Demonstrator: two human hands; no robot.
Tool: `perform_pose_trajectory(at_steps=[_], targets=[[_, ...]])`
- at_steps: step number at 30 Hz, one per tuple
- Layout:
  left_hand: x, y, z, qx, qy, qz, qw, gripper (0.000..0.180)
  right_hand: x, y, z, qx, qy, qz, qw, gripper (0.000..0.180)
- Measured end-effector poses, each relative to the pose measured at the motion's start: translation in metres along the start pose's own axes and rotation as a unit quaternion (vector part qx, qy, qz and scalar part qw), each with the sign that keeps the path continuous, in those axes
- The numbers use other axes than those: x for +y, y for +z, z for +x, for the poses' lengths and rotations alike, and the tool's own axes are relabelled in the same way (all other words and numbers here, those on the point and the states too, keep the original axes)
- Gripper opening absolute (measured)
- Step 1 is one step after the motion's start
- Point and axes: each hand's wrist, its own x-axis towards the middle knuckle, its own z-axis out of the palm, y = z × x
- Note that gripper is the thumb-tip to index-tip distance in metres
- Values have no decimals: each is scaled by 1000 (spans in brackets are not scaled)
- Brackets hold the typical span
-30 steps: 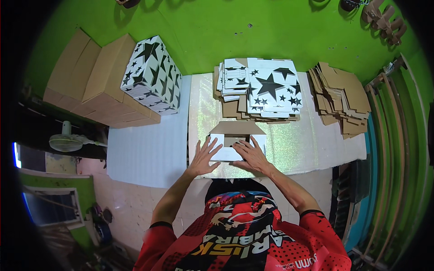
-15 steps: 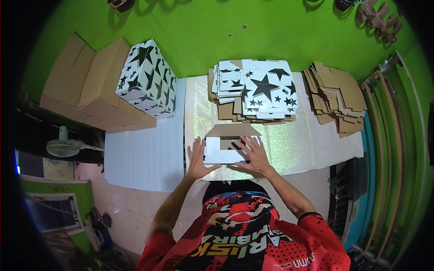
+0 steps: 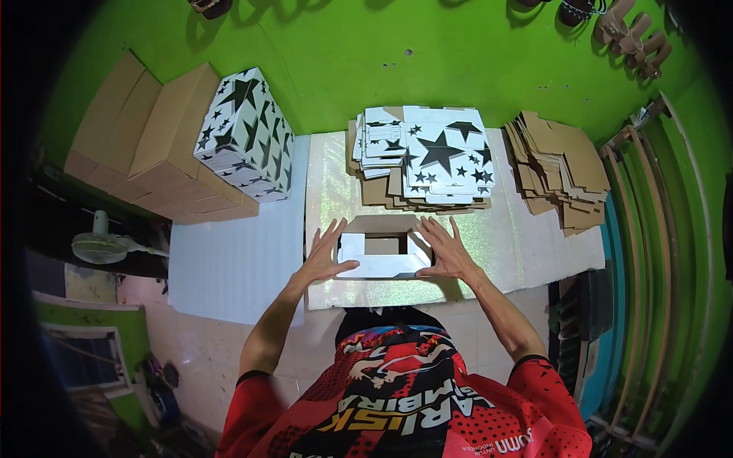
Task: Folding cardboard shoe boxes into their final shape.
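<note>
A small cardboard box point(image 3: 374, 266) with white outer faces stands before me on the table, its brown lid flap point(image 3: 379, 224) raised at the far side. White flaps are folded in around its opening, and brown board shows inside. My left hand point(image 3: 324, 253) lies along the box's left side, fingers stretched out and thumb over the near left corner. At the right side, my right hand point(image 3: 449, 256) has its fingers spread, with the thumb by the near right corner. Both hands are open and seem to touch the box.
Beyond the box lies a stack of flat star-printed cartons point(image 3: 450, 156). Flat brown cartons point(image 3: 561, 168) are piled to its right. At left stand large brown boxes point(image 3: 172, 141) and a star-printed box point(image 3: 248, 133). A fan point(image 3: 99, 243) is farther left; wooden rails point(image 3: 649, 267) run at right.
My right hand has moved from over the box's opening to its right side. The right end flap now shows folded inward. My left hand stays at the left side.
</note>
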Motion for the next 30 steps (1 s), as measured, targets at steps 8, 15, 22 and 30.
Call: perform_pose_trajectory(at_steps=[8,15,22,30], targets=[[4,7,-23,14,34,49,998,94,-1,7,-24,21,-10,-19,1000,94],[7,21,-32,-12,39,173,984,81,-6,20,-27,49,-21,-22,998,63],[7,24,-35,-22,27,182,983,84,-16,11,32,119,30,45,991,49],[1,32,-41,-13,23,164,986,85,-24,15,71,-38,94,151,983,78]])
